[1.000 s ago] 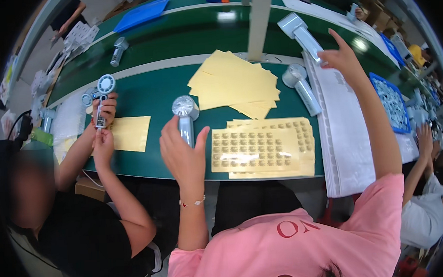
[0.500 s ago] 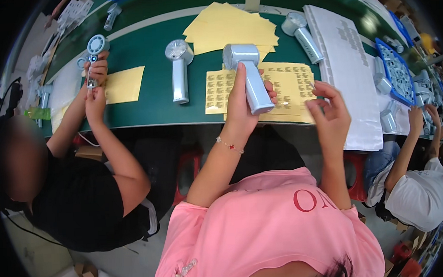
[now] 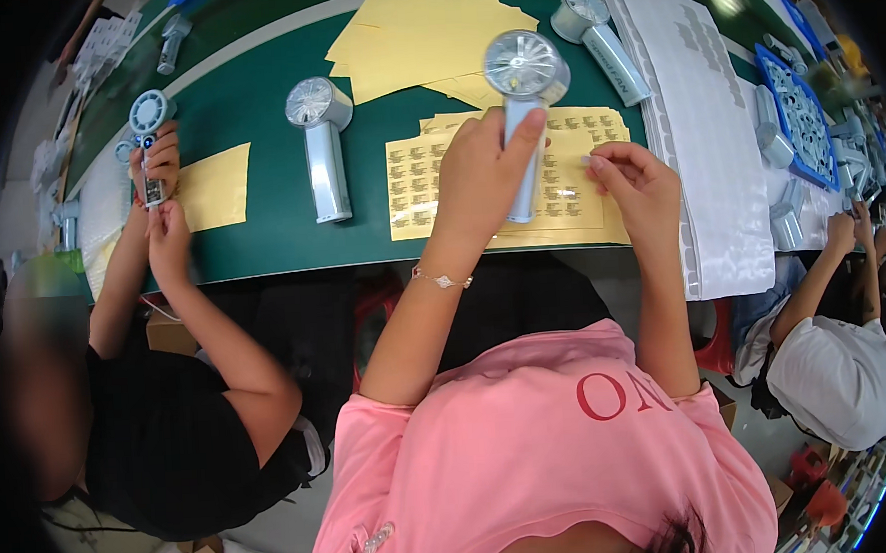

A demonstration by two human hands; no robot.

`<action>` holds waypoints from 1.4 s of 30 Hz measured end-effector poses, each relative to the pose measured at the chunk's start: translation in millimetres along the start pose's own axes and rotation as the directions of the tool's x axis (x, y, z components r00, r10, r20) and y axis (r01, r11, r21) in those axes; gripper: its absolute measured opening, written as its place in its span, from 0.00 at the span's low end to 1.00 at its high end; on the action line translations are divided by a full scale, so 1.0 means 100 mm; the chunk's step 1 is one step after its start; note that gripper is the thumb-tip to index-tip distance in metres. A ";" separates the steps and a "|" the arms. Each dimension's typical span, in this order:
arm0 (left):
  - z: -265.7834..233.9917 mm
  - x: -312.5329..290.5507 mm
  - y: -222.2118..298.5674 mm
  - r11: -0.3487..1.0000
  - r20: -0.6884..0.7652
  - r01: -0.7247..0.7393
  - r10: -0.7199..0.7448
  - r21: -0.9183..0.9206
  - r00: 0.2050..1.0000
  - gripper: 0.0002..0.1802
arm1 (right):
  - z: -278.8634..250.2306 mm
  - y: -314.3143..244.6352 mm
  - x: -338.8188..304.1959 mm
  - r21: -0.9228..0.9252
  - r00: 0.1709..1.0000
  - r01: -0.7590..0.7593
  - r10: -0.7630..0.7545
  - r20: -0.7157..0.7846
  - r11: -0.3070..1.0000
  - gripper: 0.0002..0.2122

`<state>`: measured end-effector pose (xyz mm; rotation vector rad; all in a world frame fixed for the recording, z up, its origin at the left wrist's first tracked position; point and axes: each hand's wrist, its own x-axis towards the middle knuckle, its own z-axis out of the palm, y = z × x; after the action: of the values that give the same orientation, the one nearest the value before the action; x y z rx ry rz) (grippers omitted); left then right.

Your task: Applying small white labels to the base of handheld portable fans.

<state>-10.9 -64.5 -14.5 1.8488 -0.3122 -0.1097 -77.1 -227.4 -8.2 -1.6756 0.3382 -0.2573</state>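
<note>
A light-blue handheld fan (image 3: 525, 67) stands upright in my left hand (image 3: 482, 164), whose fingers wrap its handle; the round grille faces up toward me. Between thumb and forefinger my right hand (image 3: 644, 191) pinches a small pale sticker (image 3: 588, 160), just right of the fan's handle and apart from it. Beneath both hands lie yellow label sheets (image 3: 411, 198) with rows of small dark-printed stickers. Another fan (image 3: 325, 172) rests on the green table left of my left hand. A further fan (image 3: 614, 65) lies slanted beyond my right hand.
Plain yellow sheets (image 3: 430, 32) fan out at the back. White sheeting (image 3: 720, 202) lies stacked on the right, beside a blue tray (image 3: 826, 171) of small parts. At left a co-worker holds a fan (image 3: 149, 112); another person (image 3: 828, 366) works at far right.
My left hand has turned the fan so its grille faces me, raising its head slightly. My right hand has moved left toward the handle. The view has shifted a little.
</note>
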 end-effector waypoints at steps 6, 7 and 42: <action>0.05 0.00 0.14 0.966 0.003 -0.037 0.038 0.254 0.999 0.28 | 0.16 0.00 0.10 -0.291 0.994 0.107 -0.097 0.047 0.951 0.04; 0.06 0.00 0.12 0.962 -0.001 -0.041 0.043 0.270 0.999 0.29 | 0.17 0.01 0.12 -0.291 0.995 0.102 -0.092 0.047 0.951 0.04; -0.02 0.04 0.10 0.983 0.099 0.106 -0.091 -0.150 0.991 0.34 | -0.16 -0.45 -0.30 0.023 0.995 0.022 -0.024 0.098 1.000 0.04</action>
<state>-8.2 -65.9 -4.2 1.7078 -0.2681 -0.2805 -107.8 -226.5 38.9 -1.6649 0.2418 -0.1937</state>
